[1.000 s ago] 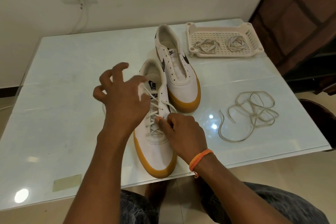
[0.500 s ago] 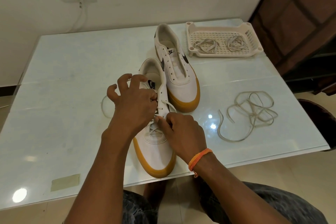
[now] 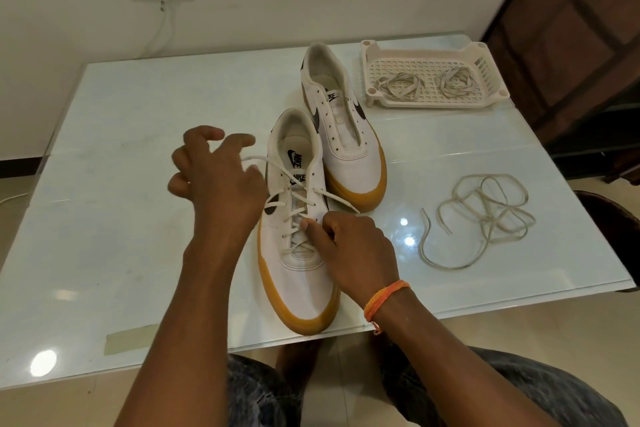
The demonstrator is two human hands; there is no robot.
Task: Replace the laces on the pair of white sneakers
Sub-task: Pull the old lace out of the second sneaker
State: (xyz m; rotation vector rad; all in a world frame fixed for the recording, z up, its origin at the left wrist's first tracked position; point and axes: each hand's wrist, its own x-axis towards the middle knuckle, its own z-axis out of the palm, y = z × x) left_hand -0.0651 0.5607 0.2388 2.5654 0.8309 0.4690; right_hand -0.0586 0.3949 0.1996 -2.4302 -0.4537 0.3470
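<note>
The near white sneaker with a gum sole lies toe toward me, half laced with a white lace. My left hand pinches one end of that lace and holds it out to the left of the shoe. My right hand grips the sneaker's right eyelet flap, thumb pressed on the crossed lace. The lace's other end lies across the shoe toward the right. The far white sneaker stands behind, with no lace in it.
A tangled loose lace lies on the glass table at the right. A white plastic tray at the back right holds two coiled laces. A strip of tape sticks near the table's front edge.
My left hand went to the eyelets, took the lace and has drawn it out to the left. My right hand has stayed on the sneaker.
</note>
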